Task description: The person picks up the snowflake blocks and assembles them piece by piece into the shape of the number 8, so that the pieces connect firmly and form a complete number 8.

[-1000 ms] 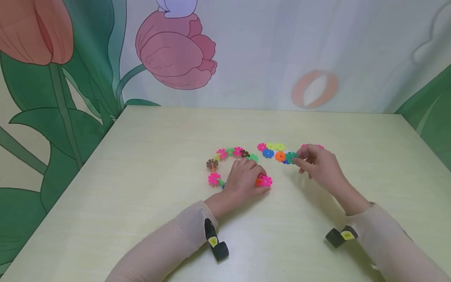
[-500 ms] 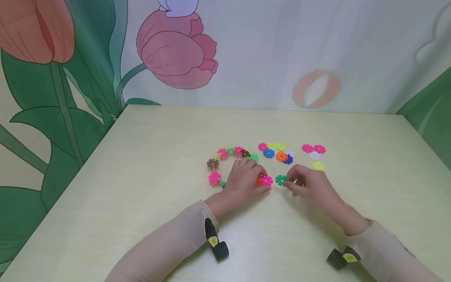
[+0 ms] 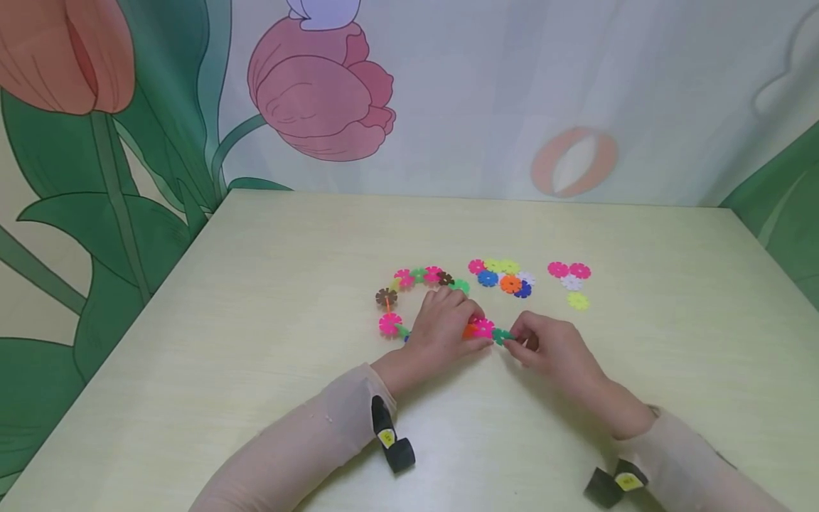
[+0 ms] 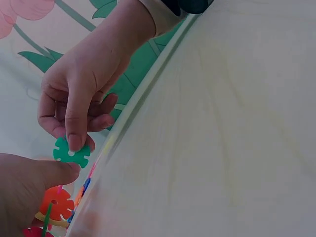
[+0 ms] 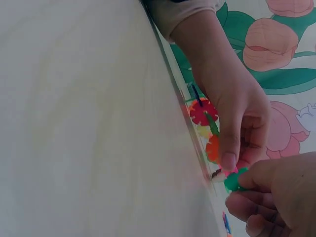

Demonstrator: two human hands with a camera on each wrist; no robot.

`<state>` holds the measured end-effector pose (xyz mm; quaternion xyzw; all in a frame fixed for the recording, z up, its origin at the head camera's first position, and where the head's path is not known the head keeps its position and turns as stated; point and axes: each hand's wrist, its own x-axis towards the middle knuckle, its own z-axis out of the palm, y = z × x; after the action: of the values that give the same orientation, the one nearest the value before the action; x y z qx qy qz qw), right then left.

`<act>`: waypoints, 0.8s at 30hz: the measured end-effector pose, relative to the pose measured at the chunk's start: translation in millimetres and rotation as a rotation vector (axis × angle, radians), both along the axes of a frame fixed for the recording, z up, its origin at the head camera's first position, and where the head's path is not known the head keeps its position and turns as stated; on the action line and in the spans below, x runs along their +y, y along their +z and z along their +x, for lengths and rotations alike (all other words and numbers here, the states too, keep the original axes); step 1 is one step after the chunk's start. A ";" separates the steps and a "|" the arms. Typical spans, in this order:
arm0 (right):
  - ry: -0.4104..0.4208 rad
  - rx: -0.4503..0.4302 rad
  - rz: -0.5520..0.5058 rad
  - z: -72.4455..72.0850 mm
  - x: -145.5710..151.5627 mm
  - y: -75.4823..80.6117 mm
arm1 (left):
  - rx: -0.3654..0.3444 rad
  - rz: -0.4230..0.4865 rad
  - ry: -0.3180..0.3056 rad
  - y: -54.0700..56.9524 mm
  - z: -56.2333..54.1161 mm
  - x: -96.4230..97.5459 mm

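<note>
Left hand (image 3: pixel 443 326) and right hand (image 3: pixel 558 354), fingertips close together.
Left: fingers bent, thumb extended toward the right. Right: thumb and index finger pinching, other fingers curled. Both forearms (image 3: pixel 288 444) slant inward.

We've got the disc chain (image 3: pixel 402 278) on the table (image 3: pixel 269 341), left hand (image 3: pixel 441 327) over its near side. Right at the chain's near right end we see a single disc (image 3: pixel 501 336), then the right hand (image 3: pixel 557 348) further right. One bunch of discs (image 3: pixel 510 284) sits right of the chain's far part, a second bunch (image 3: pixel 572 283) beyond that, and the wall's (image 3: pixel 461 92) behind the chain.
</note>
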<state>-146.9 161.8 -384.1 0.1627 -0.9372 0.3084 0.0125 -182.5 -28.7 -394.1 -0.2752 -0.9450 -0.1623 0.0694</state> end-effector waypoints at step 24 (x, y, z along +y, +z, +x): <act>-0.043 0.003 -0.051 -9.4 -6.8 -14.6 | 0.079 -0.002 0.025 2.3 0.6 1.1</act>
<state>-156.3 155.0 -398.7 0.1427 -0.9323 0.3314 0.0245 -181.9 -27.6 -391.8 -0.2695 -0.9451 -0.1494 0.1086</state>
